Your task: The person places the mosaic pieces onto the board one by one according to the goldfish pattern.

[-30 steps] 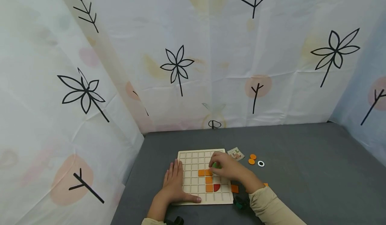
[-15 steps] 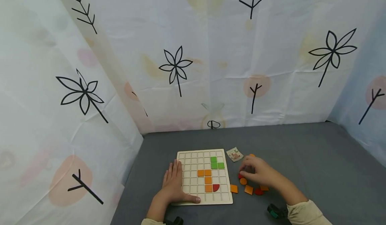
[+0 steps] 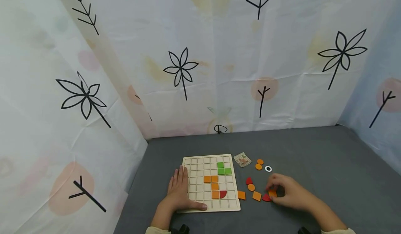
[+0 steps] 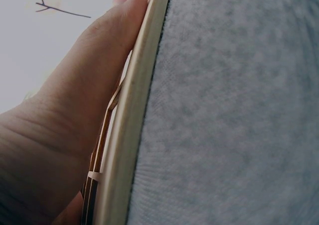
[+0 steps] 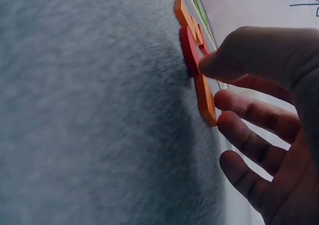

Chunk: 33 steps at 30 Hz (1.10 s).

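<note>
A pale wooden grid board (image 3: 195,206) lies on the grey table. My left hand (image 3: 179,192) rests on its left edge, fingers straight and thumb along the near edge; the left wrist view shows the thumb (image 4: 132,16) against the board's side (image 4: 134,110). On the grid are several orange squares (image 3: 214,186), a red quarter-round tile (image 3: 222,194) and several green squares (image 3: 220,171). Right of the board, my right hand (image 3: 289,192) pinches an orange square tile (image 3: 272,193) between thumb and fingers. The tile (image 5: 206,105) still lies on the table, beside a red piece (image 5: 189,51).
Loose between board and right hand lie orange squares (image 3: 257,196), an orange disc (image 3: 251,187) and a red piece (image 3: 249,181). Farther back are a small pattern card (image 3: 242,160), two orange discs (image 3: 258,166) and a white ring (image 3: 268,169). Printed cloth walls (image 3: 200,115) surround the table.
My right hand has left the green squares on the board, passed over the loose pieces and come down at the orange square tile farther right. My left hand has stayed on the board.
</note>
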Motion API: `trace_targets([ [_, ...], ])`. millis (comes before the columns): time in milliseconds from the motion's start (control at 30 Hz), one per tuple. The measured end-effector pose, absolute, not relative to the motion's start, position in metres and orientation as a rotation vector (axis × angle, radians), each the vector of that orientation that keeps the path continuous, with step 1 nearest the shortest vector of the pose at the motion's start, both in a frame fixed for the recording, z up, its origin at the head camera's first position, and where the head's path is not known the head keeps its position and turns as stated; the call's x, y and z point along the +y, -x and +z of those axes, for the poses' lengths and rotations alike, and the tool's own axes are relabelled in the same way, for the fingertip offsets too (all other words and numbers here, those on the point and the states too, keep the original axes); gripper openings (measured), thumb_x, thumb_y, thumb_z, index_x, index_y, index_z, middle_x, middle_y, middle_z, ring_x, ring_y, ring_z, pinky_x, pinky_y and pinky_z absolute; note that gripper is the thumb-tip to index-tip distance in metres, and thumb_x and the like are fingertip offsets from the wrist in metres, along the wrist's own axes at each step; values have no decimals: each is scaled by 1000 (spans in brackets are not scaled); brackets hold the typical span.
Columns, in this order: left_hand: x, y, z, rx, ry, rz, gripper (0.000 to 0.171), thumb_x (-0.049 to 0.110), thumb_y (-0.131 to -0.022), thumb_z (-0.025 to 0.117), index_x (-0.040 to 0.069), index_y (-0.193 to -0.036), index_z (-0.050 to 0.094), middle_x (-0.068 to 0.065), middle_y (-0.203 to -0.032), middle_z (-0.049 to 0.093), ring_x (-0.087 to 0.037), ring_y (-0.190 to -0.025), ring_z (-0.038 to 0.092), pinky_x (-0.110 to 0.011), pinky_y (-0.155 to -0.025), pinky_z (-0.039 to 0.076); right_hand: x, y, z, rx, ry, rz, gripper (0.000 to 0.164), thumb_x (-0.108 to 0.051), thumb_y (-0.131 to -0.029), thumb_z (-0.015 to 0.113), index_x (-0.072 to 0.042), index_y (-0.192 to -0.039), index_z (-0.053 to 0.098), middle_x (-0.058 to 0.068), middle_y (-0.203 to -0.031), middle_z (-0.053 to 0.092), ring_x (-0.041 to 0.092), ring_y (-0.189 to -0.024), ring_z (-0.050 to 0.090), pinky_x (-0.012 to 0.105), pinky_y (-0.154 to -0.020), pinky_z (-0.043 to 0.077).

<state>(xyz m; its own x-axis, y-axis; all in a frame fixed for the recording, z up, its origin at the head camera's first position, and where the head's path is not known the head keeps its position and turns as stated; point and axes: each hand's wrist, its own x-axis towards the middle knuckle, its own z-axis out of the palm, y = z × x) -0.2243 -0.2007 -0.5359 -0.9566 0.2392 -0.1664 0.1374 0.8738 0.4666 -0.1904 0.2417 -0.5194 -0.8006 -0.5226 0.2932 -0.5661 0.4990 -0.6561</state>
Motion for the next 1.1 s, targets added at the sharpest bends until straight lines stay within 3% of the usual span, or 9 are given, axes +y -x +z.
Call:
trace_targets([
  [233,-199,223,-532,2831,-284,687,168,81,-53,92,5,-172,2,-17,-180,-7,-42,-167,-3,-66,-131,8,247,183,-520,-2669,-961,1235,39,9,-78,78,-22,-101,75,-7,-101,66,6,-85,59,25,-67,48],
  [567,-199,222,-530,2813,-283,700,167,80,-54,93,5,-171,2,-18,-180,-8,-42,-167,-4,-66,-131,7,249,182,-528,-2661,-882,1269,29,3,-82,85,-19,-98,74,-5,-98,67,4,-81,60,25,-65,51],
  [767,-199,220,-530,2802,-280,705,166,80,-55,92,5,-172,1,-17,-180,-8,-42,-167,-5,-66,-131,6,247,181,-525,-2697,-832,1184,30,2,-81,84,-21,-97,74,-6,-98,67,2,-79,55,24,-62,48],
  [1100,-199,220,-527,2797,-279,729,167,80,-53,93,4,-171,3,-18,-179,-8,-42,-166,-5,-66,-131,5,224,194,-509,-2648,-888,1131,29,3,-84,83,-23,-96,75,-10,-98,67,1,-82,60,25,-67,53],
])
